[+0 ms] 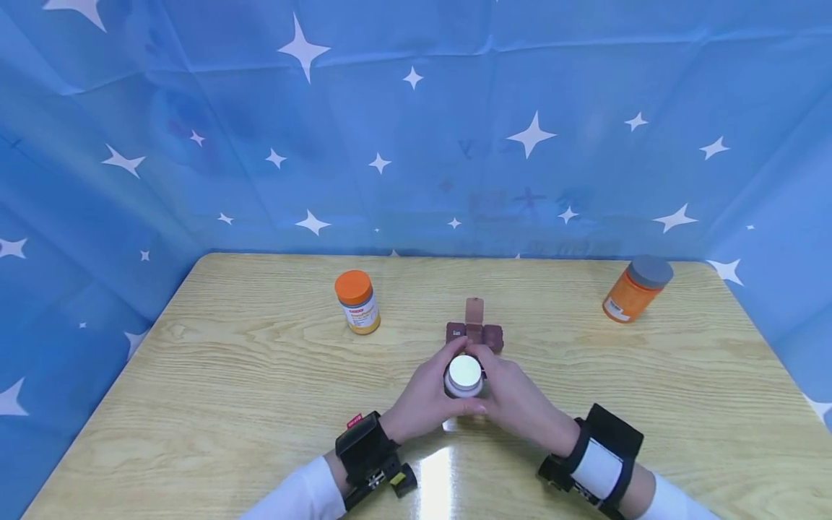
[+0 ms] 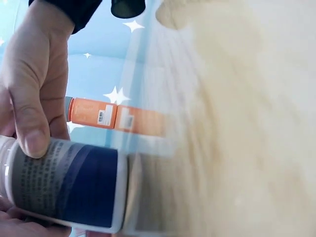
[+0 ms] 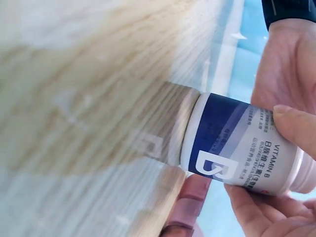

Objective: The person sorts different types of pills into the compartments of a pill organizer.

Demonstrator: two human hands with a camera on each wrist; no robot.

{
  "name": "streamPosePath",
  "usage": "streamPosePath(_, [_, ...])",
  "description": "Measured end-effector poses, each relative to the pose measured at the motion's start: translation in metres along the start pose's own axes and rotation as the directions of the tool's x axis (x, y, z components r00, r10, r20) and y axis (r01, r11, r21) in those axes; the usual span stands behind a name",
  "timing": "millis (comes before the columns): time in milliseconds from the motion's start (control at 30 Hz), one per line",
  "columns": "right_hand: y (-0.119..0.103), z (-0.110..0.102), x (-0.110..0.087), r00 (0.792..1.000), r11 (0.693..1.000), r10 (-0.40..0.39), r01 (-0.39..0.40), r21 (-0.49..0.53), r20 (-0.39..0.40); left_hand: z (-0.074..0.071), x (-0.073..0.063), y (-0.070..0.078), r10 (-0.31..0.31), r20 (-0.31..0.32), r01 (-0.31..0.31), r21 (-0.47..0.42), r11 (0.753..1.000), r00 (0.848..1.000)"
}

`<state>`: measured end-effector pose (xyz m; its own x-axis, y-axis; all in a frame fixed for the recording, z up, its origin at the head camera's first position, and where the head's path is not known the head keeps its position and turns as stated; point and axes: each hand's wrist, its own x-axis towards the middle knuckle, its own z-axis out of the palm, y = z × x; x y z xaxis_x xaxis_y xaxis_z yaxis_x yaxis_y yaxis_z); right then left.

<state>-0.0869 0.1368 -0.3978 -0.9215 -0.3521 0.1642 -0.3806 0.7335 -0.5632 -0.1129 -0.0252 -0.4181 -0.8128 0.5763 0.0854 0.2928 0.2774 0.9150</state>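
Note:
Both hands hold a white vitamin B bottle (image 1: 465, 374), which is upright with its base at the tabletop and its white cap on top. My left hand (image 1: 425, 396) curls round its left side, and my right hand (image 1: 523, 397) curls round its right side. Fingers and thumbs of the two hands meet around it. The label (image 3: 222, 138) is navy, grey and white. Just beyond the fingers lies a small maroon pill box (image 1: 492, 336) with several compartments, one lid (image 1: 474, 310) lying flipped out at the back; the fingers hide its near part.
An orange-capped bottle (image 1: 358, 303) stands at the back left of the wooden table (image 1: 260, 404). At the back right is an orange bottle (image 1: 633, 292) with a grey cap. A blue star-patterned cloth (image 1: 422, 144) hangs behind and at the sides.

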Motion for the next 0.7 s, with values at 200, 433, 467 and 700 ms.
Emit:
streamPosePath(200, [0.004, 0.004, -0.001, 0.999, 0.998, 0.03, -0.029, 0.048, -0.026, 0.007, 0.002, -0.008, -0.007, 0.0, 0.007, -0.034, 0.999, 1.0])
streamPosePath(433, [0.007, -0.004, -0.006, 0.998, 0.997, 0.032, -0.035, 0.072, 0.05, 0.011, 0.001, -0.01, -0.006, -0.005, 0.005, -0.037, 0.999, 1.0])
streamPosePath(467, [0.006, -0.007, -0.008, 0.998, 0.997, 0.036, -0.039, 0.063, 0.051, 0.011, 0.001, -0.011, -0.002, -0.005, 0.002, -0.034, 0.999, 1.0])
streamPosePath(700, [-0.012, -0.008, -0.008, 0.991, 1.0, 0.021, -0.022, -0.01, -0.129, 0.009, 0.0, -0.01, 0.052, -0.034, -0.052, 0.003, 0.999, 0.998])
